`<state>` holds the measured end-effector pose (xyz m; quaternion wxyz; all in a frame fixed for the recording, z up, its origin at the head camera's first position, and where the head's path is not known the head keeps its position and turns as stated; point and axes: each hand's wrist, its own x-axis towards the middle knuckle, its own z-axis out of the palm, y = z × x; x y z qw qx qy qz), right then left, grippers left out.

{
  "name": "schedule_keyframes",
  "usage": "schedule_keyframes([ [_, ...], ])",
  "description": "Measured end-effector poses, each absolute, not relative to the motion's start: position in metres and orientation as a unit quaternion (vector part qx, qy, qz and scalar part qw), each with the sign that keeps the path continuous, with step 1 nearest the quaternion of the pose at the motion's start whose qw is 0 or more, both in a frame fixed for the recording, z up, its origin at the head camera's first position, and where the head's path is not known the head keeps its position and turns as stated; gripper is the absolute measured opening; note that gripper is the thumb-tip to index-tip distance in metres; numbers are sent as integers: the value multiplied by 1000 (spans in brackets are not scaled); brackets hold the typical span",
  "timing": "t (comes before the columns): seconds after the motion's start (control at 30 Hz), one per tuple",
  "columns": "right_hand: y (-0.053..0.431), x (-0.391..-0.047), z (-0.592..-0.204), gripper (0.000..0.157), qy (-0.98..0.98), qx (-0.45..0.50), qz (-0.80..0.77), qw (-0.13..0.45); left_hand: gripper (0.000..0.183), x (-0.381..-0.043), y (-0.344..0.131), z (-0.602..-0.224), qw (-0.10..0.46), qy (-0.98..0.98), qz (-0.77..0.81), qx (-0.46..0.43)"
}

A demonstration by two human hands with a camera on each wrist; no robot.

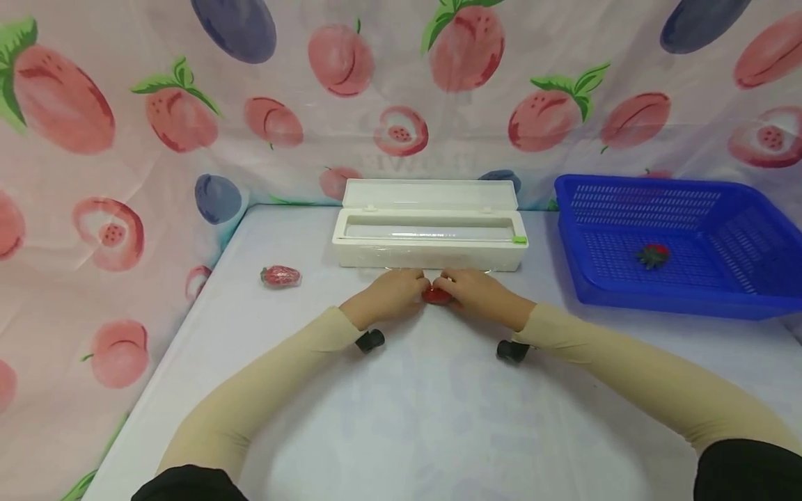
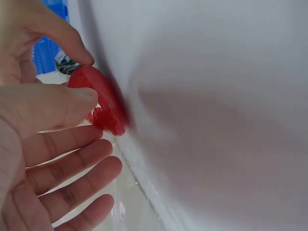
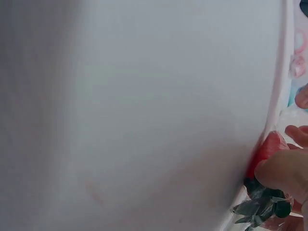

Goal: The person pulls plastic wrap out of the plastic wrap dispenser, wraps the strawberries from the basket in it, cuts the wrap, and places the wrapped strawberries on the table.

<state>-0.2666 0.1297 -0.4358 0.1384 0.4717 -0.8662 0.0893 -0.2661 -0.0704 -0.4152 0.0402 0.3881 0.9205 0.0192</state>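
Note:
A red strawberry with green leaves lies on the white table, between both hands and in front of the cling film dispenser. Clear film covers it. My left hand pinches its pointed end; in the left wrist view the thumb presses on the red side while the other fingers spread behind. At the leafy end, my right hand grips the same fruit, its thumb on the red flesh in the right wrist view. Dark green leaves show there under crinkled film. The dispenser is white, lid raised, with a green slider at its right.
Left of the hands lies another film-wrapped strawberry. A blue plastic basket stands at the right, holding a single strawberry. Behind the table hangs a fruit-print cloth.

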Motion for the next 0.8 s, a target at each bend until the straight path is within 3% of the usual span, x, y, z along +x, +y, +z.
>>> schedule_keyframes([
  [0.2,138,-241,-433,27,-884,450,110,68,24,-246,-68,-414,62,918,40,391],
  [0.5,144,-223,-425,24,-903,374,186,-100,24,-230,-63,-413,65,907,20,415],
  [0.63,146,-223,-425,23,-911,365,176,-79,17,-233,-62,-415,62,909,40,409],
  [0.8,148,-220,-428,36,-898,432,66,52,19,-237,-62,-419,98,910,58,399],
])
